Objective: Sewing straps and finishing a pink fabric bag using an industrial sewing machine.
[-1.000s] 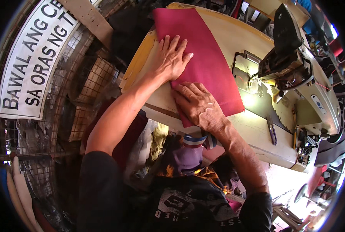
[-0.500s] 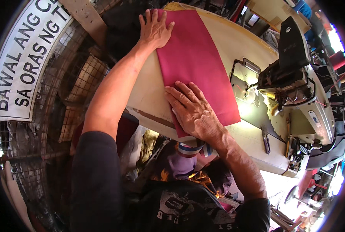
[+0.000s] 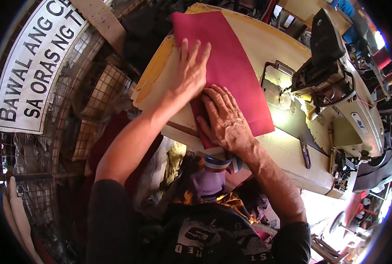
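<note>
A long maroon sheet, cloth or similar material (image 3: 238, 61), lies lengthwise over the pale worktable (image 3: 161, 83), its near end reaching the table's front edge. My left hand (image 3: 191, 70) is at the sheet's left edge, about halfway along, with fingers stretched and slightly apart. It looks to be touching the sheet or just over it. Closer to me, my right hand (image 3: 227, 119) rests flat on the sheet with the fingers extended. The two hands nearly meet, the right fingertips beside the left wrist. Neither hand grips anything.
A sewing machine (image 3: 332, 79) with a lit lamp stands right of the sheet. A dark-handled tool, perhaps a cutter (image 3: 305, 154), lies before it. Red, white and blue striped ribbon (image 3: 217, 164) hangs below the front edge. Wire mesh (image 3: 90, 127) and a lettered sign (image 3: 33, 70) are at left.
My left hand has come back toward me from the sheet's far end to near my right hand. My right hand has shifted slightly, still flat on the sheet.
</note>
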{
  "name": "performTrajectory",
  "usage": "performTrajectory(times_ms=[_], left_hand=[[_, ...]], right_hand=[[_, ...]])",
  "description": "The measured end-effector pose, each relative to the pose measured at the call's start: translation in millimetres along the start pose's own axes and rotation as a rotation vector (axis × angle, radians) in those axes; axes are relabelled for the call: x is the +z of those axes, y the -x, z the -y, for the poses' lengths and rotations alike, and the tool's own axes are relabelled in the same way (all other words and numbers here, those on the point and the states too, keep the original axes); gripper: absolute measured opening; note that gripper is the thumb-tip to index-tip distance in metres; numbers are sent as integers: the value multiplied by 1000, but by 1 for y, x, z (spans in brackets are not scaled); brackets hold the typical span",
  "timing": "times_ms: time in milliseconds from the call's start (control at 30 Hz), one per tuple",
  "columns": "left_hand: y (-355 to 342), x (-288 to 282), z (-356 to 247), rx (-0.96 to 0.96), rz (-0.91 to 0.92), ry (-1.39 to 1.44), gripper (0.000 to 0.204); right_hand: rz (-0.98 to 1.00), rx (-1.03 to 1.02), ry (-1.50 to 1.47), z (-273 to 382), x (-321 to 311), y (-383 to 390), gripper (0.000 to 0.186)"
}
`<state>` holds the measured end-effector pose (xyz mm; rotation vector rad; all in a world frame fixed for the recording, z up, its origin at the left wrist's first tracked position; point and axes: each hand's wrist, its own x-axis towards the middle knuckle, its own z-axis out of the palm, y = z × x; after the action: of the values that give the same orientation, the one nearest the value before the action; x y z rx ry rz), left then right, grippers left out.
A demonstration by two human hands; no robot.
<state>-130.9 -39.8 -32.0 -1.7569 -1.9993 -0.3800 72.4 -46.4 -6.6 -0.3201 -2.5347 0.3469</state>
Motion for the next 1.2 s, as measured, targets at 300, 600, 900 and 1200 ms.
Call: performTrajectory(times_ms=[300,600,900,1200], left_hand=[[-85,62,108,-126,-138,-139,58],[-64,31,99,-106,-236,79,32],[36,-45,40,-10,153,28,48],[-9,-12,79,-188,366,24,55]], right_hand=[[171,-40,-13,6,-6,-4,35],[94,-54,-28,2,-1,-11,40],[-7,-101,176,-6,20,-41,42],[118,-58,108,6,7,-29,51]])
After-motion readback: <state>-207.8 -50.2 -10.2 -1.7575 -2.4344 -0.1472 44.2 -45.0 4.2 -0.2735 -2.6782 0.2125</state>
